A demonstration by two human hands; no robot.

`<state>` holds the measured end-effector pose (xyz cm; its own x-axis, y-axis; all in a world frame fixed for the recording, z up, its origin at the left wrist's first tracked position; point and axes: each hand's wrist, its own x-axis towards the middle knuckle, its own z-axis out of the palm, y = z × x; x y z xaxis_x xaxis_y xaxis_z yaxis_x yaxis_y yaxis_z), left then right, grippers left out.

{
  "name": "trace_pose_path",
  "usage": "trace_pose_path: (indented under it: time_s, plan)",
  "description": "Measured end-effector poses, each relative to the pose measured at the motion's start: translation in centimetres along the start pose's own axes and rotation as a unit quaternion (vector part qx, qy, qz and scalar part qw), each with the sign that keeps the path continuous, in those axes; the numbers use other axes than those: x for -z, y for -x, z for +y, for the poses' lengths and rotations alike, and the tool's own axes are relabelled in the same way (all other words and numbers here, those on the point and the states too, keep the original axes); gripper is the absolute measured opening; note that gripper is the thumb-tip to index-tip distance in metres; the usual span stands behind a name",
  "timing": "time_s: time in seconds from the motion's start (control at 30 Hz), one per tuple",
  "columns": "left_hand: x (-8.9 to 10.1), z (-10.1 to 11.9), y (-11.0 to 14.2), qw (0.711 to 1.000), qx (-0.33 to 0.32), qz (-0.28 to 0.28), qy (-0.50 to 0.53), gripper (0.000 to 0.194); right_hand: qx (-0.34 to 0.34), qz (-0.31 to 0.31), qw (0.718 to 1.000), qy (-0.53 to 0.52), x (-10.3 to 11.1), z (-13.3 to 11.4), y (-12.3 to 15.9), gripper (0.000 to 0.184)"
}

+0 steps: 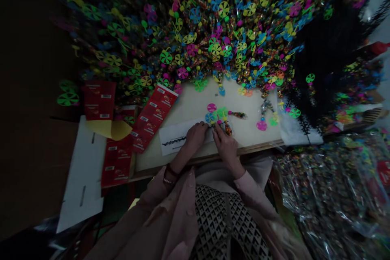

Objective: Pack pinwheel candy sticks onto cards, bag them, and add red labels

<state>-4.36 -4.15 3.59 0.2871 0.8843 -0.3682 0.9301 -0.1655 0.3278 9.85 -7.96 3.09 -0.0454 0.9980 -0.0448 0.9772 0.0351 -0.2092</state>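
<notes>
- Head view, the only one I have: dim picture, both hands at the front part of the bench.
- Left hand: fingers bent and close together, tips right at the small pinwheel bunch; can't tell from here whether the grip pinches anything.
- Right hand: fingers at the same bunch, just beside the left fingertips; contact hidden, so I can't tell if the grip is pressed shut on a piece.
- Pinwheel bunch: just beyond the fingertips, on the bench; magenta, blue, green and yellow tops.
- Candy-filled tube: beside the right fingers, multicolored beads inside.
- Second tube: lying apart, right of the bunch, magenta end toward it.
- White sheet: under and left of the left hand; a black toothed strip lies on it.
- I see two more pinwheel pieces near the bench's right end.
- Big pile of pinwheel tubes fills the far side.
- Left side: slanted red printed strip, another red sheet, curled yellow sheet, slotted white board.
- Right side: heap of black pieces, clear-wrapped bundles lower down; contents too dim for me to sort.
- Pink sleeves on both arms, a bracelet on the left wrist.
</notes>
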Motion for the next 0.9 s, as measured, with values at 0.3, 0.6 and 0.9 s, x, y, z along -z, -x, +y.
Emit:
trace_pose_path:
  time_s: [0.3,0.6,0.9]
  plan:
    - [0.6,-0.9,1.1,0.999,0.014,0.024,-0.043,0.024,-0.039,-0.039,0.997,0.051,1.5,-1.5,-0.5,0.049]
    - [0.3,-3.2,2.1,0.999,0.038,0.024,-0.011,0.026,0.035,0.028,0.998,0.035,3.7,9.3,-7.9,0.035]
    - [-0.3,-0.8,0.6,0.999,0.015,0.048,-0.018,0.026,0.087,0.15,0.959,-0.223,3.8,5.6,-5.2,0.037]
